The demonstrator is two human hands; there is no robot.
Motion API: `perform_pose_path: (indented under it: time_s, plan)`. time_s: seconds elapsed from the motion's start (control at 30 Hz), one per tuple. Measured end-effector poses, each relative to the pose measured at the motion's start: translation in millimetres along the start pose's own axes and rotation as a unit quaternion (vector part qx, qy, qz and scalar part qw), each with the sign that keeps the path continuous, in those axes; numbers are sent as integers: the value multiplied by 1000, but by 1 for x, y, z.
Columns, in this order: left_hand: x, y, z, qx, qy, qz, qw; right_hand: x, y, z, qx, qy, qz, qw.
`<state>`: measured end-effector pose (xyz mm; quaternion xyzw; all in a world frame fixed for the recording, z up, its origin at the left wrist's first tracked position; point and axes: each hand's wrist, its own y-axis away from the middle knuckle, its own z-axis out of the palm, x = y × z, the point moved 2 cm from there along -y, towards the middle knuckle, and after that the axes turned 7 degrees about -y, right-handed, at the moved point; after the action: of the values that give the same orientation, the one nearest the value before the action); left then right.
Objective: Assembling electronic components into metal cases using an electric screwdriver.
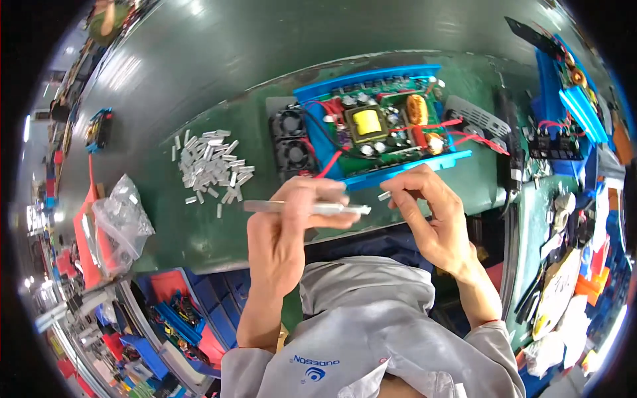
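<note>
My left hand (279, 232), slightly blurred, grips a slim silver pen-like tool (328, 208) with a pale tip pointing right. Across from it, my right hand (438, 222) pinches a small silver metal piece (384, 196) between thumb and fingertips. The tool tip and the piece are a short gap apart. Just beyond both hands lies an open blue-cased circuit board unit (391, 174), showing a yellow-wrapped transformer (367, 121), a copper coil (417, 109) and red wires. Two black fans (292, 140) adjoin its left end. Left of them lies a loose pile of small silver metal pieces (211, 162).
A clear plastic bag (125, 222) rests at the bench's left edge beside a red sheet (87, 235). Right of the unit lie a perforated grey plate (479, 116) and further blue-cased parts (551, 99). Below the bench on the left is a bin of parts (174, 312).
</note>
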<state>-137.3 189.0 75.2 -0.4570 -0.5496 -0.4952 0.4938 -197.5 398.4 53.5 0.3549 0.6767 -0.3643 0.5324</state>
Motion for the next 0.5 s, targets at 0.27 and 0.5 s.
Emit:
perform_pose_path:
  time_s: [0.27, 0.5]
  plan:
    - [-10, -19, 33, 5, 45, -42, 998, 4, 15, -17, 56, 14, -12, 998]
    - [-13, -22, 39, -4, -35, -51, 998, 6, 15, -18, 54, 26, -36, 998]
